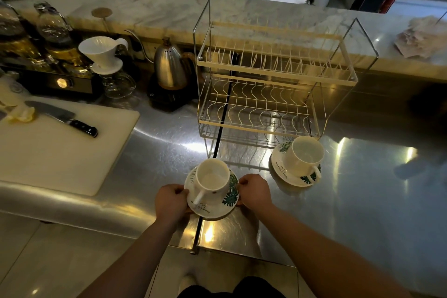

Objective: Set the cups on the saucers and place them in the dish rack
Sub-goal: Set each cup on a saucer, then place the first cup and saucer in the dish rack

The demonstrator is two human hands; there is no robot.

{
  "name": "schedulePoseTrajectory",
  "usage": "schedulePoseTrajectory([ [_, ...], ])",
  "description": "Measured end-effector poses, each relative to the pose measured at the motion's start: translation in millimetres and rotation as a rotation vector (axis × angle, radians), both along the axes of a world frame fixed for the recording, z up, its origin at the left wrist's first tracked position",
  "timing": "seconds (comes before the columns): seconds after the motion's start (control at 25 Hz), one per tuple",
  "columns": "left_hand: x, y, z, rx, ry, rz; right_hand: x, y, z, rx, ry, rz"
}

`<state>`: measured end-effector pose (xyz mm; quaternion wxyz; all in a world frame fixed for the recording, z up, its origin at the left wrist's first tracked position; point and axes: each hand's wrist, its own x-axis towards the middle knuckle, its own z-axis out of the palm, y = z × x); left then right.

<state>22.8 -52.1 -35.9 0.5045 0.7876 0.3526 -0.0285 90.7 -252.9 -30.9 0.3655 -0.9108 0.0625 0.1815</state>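
Note:
A white cup [212,178] with a green leaf print stands on a matching saucer [208,210] at the steel counter's near edge. My left hand [170,202] grips the saucer's left rim and my right hand [255,191] grips its right rim. A second cup [304,156] sits on its own saucer [281,172] to the right, just in front of the rack. The two-tier wire dish rack [266,75] stands behind both, with both tiers bare.
A white cutting board [60,150] with a black-handled knife [72,121] lies at the left. Behind it stand a white dripper on a glass server [106,60] and a steel gooseneck kettle [169,65]. A crumpled cloth [420,36] lies on the marble ledge at far right.

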Motion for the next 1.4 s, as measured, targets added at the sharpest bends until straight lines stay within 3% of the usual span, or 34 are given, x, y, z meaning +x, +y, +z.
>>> schedulePoseTrajectory([
  [0.32,22.0,-11.6,20.8,-0.009,-0.061,-0.038,22.1,-21.5,20.3,0.097,-0.039,-0.024],
  [0.8,79.5,-26.7,60.4,-0.133,-0.124,0.074,97.0,-32.8,65.8,0.003,-0.14,0.1],
  [1.4,198.1,-21.9,68.8,-0.026,-0.067,-0.1,189.3,-23.7,63.6,-0.026,-0.084,-0.116],
])
